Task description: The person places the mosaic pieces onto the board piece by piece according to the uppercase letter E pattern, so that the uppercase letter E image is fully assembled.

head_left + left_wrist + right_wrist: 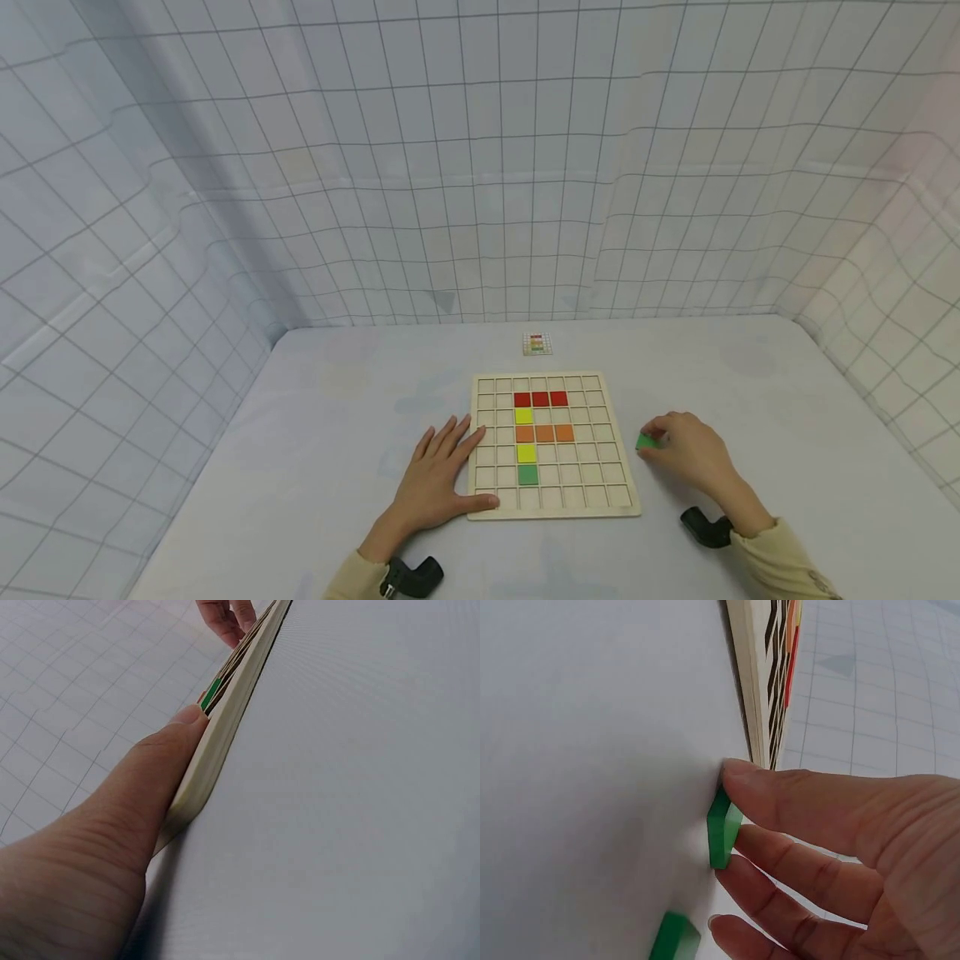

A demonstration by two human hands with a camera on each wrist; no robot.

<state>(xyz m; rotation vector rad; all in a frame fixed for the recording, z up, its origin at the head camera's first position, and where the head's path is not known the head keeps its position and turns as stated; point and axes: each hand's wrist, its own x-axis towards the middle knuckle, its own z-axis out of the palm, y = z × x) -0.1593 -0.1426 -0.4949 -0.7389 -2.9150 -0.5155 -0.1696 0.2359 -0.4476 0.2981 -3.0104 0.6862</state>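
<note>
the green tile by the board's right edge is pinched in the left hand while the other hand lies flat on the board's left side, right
Not quite: the right hand pinches the green tile, as the head view shows. The left hand does lie flat at the board's left side.

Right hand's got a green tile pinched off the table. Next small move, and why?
Probably lift the green tile and carry it left over the wooden grid board. The right hand already pinches it beside the board's right edge, the left hand braces the board flat, and cells beside the placed green tile lie open.
</note>
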